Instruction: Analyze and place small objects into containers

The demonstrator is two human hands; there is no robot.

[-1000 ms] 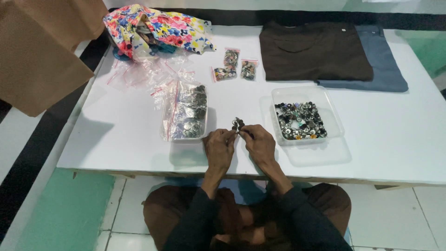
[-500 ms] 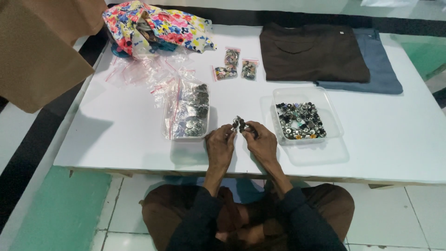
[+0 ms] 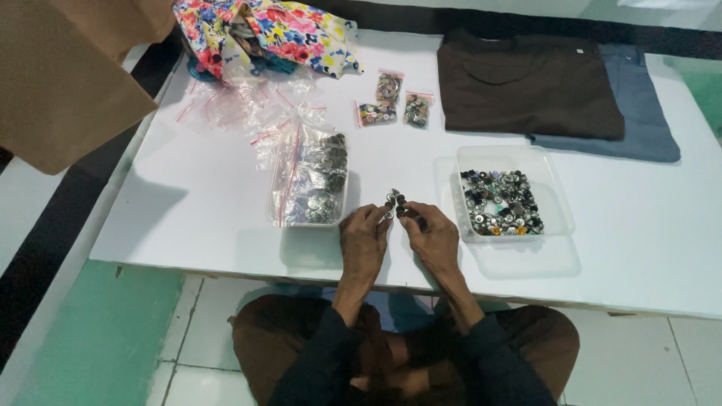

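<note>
My left hand (image 3: 363, 236) and my right hand (image 3: 431, 235) rest together on the white table (image 3: 188, 210) near its front edge. Both pinch a small bunch of buttons (image 3: 394, 201) between the fingertips. To the right stands a clear plastic tray (image 3: 555, 197) filled with several mixed dark and silver buttons (image 3: 502, 201). To the left lies another clear tray (image 3: 310, 184) with silver buttons under clear zip bags.
Three small zip bags of buttons (image 3: 391, 104) lie behind my hands. A folded dark brown garment (image 3: 526, 86) rests on a blue-grey one (image 3: 639, 113) at the back right. Floral fabric (image 3: 263, 34) and empty zip bags (image 3: 241, 109) lie back left. A brown board (image 3: 60, 75) leans at far left.
Both hands stay in the same spot on the table, with the fingers shifting slightly around the buttons. The view has tilted a little.
</note>
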